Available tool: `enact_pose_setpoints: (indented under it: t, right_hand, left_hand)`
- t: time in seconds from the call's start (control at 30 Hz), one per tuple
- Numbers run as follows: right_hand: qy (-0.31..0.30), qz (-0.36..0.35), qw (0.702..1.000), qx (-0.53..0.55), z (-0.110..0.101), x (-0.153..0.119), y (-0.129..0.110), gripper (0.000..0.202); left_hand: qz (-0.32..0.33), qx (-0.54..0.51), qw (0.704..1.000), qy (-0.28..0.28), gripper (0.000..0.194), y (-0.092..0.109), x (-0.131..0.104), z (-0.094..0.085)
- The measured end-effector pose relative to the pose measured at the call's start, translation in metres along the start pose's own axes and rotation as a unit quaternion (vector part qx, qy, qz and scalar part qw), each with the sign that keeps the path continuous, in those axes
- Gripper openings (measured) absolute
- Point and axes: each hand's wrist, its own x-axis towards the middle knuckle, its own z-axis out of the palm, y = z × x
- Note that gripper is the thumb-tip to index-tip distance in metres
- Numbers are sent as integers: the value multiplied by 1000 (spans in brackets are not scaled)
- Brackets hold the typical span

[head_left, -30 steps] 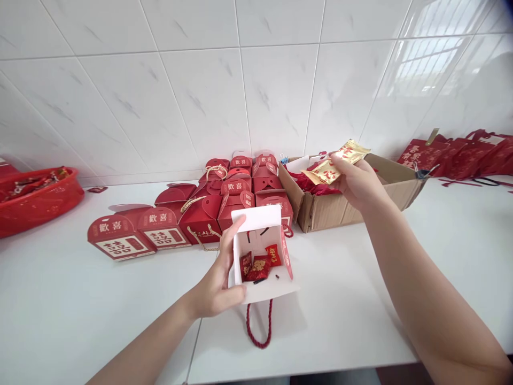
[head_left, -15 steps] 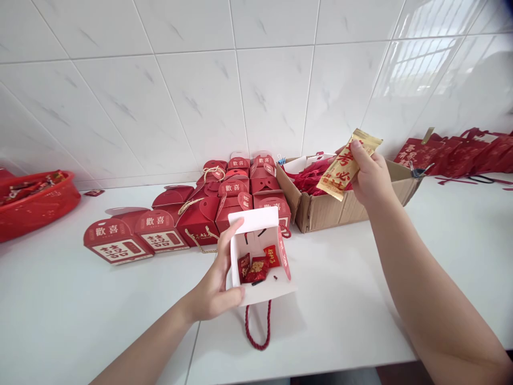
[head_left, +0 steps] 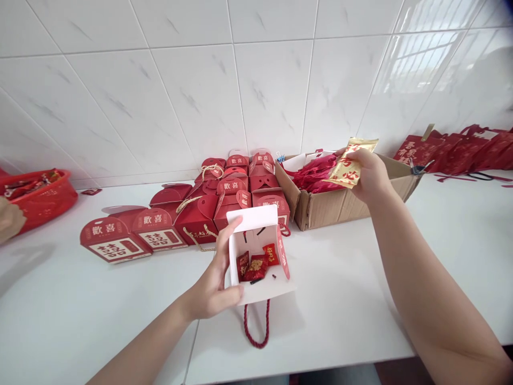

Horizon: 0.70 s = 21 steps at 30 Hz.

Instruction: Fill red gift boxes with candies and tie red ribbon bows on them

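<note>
My left hand (head_left: pixel 210 293) is holding the open box (head_left: pixel 255 218) by its side. Three small red packets (head_left: pixel 256 267) are already lying inside it. My right hand (head_left: pixel 371 174) is pinching a gold packet (head_left: pixel 347 168) up by the brown carton (head_left: pixel 334 207), so that one is not lying in the box. The box is not looking shut, but some red boxes (head_left: pixel 200 214) behind it are.

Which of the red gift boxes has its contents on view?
The box in the left hand: its open mouth shows small red packets inside. None of the other boxes shows its contents.
</note>
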Motion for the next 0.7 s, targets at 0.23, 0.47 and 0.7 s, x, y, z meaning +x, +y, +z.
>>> enact_pose_setpoints:
  t: [0.23, 0.47, 0.7]
  right_hand:
    - [78, 72, 989, 99, 6, -5, -3, 12]
    - [114, 62, 985, 115, 12, -13, -18, 14]
    - [105, -16, 991, 78, 12, -25, -31, 26]
  left_hand:
    - [-1, 4, 1000, 11, 96, 0, 0, 1]
    - [-6, 15, 999, 32, 99, -5, 0, 3]
    - [-3, 33, 998, 60, 109, -4, 0, 9]
